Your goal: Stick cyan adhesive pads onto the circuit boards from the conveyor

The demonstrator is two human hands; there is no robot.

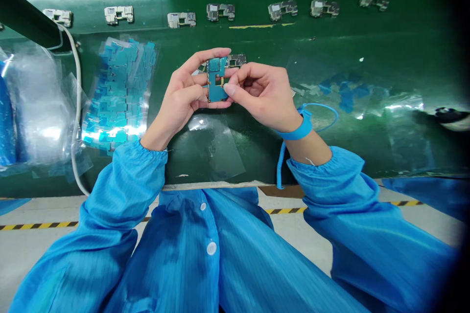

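My left hand (187,83) grips a small phone circuit board (216,92) by its edges, with fingers wrapped behind and around it. Teal-blue film covers much of the board's face, and a cutout shows in its middle. At the board's right edge, my right hand (259,90) has thumb and index finger pinched together, touching it; the exact contact under the fingertips is hidden. Another circuit board (237,60) lies on the green bench just behind my hands. A blue wrist strap (297,129) with a coiled cord is around my right wrist.
Several circuit boards (220,11) stand in a row along the back of the green bench (257,156). Sheets of blue die-cut film (119,88) lie at left, beside a white cable (78,107) and clear plastic bags (44,107). Clear film (216,146) lies in front.
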